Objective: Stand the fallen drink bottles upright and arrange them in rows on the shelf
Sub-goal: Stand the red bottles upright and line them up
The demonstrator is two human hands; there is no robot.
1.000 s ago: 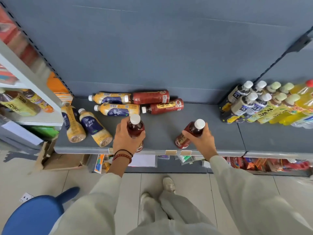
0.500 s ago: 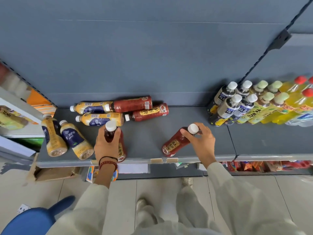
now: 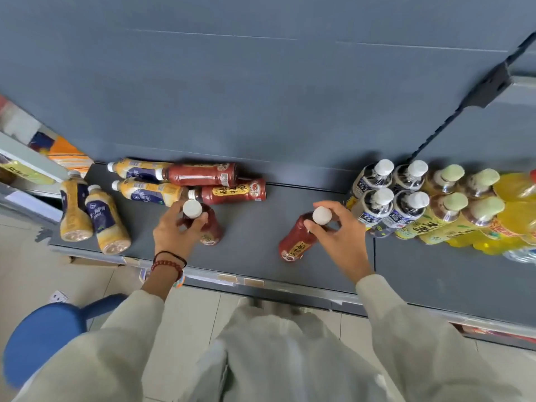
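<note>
Your left hand (image 3: 174,232) has moved left red bottle (image 3: 207,224) back from shelf (image 3: 255,224) front edge, now just beside lying red bottle (image 3: 232,193). Your right hand (image 3: 340,237) has carried right red bottle (image 3: 297,240) deeper, nearer standing white-capped bottles (image 3: 377,204).

We are in a shop. We see a grey metal shelf (image 3: 290,256) with a matching back panel (image 3: 261,97). Small price labels (image 3: 226,278) sit along its front rail, and identical drink bottles (image 3: 413,200) stand stocked in rows by brand. Another stocked shelf unit (image 3: 29,159) adjoins at the left, above a tiled floor (image 3: 197,309).
</note>
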